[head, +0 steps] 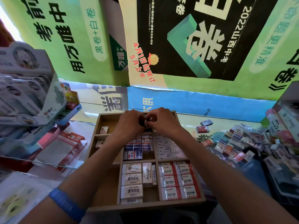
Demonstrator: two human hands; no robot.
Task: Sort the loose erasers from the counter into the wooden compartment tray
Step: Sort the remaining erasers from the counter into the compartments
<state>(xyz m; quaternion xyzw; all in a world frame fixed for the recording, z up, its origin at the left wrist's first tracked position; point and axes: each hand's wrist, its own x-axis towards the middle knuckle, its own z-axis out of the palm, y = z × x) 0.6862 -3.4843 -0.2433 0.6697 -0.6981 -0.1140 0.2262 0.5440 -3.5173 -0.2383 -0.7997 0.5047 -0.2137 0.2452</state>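
Observation:
The wooden compartment tray (103,206) lies on the glass counter in front of me. Its near compartments hold red 2B erasers (178,181) and cream erasers (131,180); blue-labelled ones (139,143) fill the middle. A single eraser (103,130) lies in the far left compartment. My left hand (129,122) and my right hand (162,122) meet over the far middle compartment, fingers curled, pinching small dark erasers (146,122) between them. The hands hide most of what they hold. A pile of loose erasers (237,143) lies on the counter to the right.
Two stray erasers (203,129) lie just right of the tray's far corner. Display racks with packaged stationery (25,88) crowd the left side. A packet marked 2B (71,143) lies left of the tray. More boxes (284,120) stand at the far right. Posters cover the wall behind.

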